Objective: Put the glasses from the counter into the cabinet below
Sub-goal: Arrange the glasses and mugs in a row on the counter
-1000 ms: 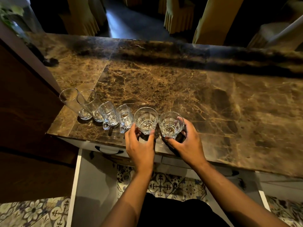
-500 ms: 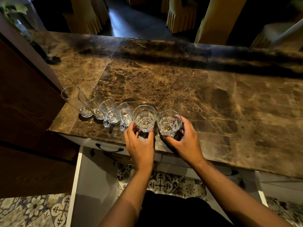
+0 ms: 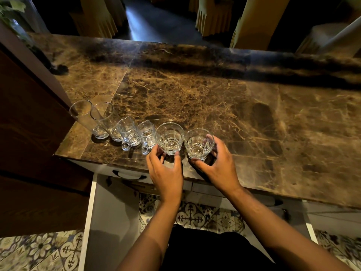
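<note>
Several clear glasses stand in a row near the front edge of the brown marble counter [image 3: 224, 106]. From the left come two tall glasses [image 3: 91, 118], two small handled mugs [image 3: 130, 132], then two cut-glass tumblers. My left hand [image 3: 166, 171] curls its thumb and fingers round the base of the left tumbler [image 3: 169, 138]. My right hand [image 3: 216, 165] grips the right tumbler [image 3: 198, 143], fingers behind it and thumb in front. Both tumblers stand on the counter. Below the counter the white cabinet door [image 3: 109, 222] hangs open.
A dark wooden panel [image 3: 29, 124] rises at the left, right beside the tall glasses. A white drawer front with a dark handle [image 3: 127, 174] sits under the counter edge. Patterned floor tiles [image 3: 195, 216] lie below. Draped chairs [image 3: 213, 14] stand beyond the counter.
Both hands stay at the two tumblers, their fingers closing a little more round the bases. The view has shifted slightly; the glasses have not moved.
</note>
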`<action>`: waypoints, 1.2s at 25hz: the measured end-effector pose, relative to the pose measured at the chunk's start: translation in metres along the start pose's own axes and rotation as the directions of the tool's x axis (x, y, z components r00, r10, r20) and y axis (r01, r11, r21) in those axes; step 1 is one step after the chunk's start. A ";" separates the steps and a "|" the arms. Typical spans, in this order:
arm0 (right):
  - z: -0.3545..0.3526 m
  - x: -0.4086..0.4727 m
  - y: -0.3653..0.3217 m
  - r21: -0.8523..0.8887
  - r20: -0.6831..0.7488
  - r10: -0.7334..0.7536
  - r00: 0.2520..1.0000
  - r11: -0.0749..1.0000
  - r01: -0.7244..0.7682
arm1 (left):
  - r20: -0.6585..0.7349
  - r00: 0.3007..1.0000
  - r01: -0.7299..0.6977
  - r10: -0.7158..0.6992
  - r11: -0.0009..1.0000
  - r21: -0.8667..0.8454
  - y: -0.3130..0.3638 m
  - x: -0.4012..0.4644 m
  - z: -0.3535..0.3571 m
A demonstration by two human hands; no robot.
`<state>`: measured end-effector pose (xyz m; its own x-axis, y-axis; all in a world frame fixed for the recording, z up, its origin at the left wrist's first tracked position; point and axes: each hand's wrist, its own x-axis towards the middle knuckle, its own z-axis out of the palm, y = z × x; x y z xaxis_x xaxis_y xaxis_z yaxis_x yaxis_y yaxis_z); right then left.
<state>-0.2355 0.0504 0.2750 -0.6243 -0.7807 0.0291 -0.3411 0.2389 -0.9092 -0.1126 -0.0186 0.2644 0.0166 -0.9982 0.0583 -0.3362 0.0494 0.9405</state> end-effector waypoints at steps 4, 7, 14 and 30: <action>0.000 0.000 -0.001 -0.010 0.001 0.002 1.000 1.000 -0.002 | -0.011 1.000 0.002 -0.002 1.000 -0.026 0.002 0.000 -0.001; 0.001 0.001 -0.001 -0.013 0.011 -0.002 1.000 1.000 0.002 | -0.016 1.000 0.018 -0.019 0.999 -0.049 0.004 0.000 0.000; 0.001 0.000 -0.001 -0.049 0.026 0.001 1.000 0.999 0.000 | 0.011 0.999 0.053 -0.052 0.997 -0.064 0.006 -0.001 -0.003; 0.010 -0.075 -0.010 -0.065 0.259 -0.170 0.951 0.979 0.193 | 0.013 0.999 0.044 -0.043 0.994 -0.099 -0.014 -0.056 -0.071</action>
<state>-0.1784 0.1007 0.2780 -0.3537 -0.9323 0.0751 -0.4998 0.1205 -0.8577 -0.0418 0.0395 0.2717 0.0183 -0.9997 0.0138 -0.2404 0.0090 0.9706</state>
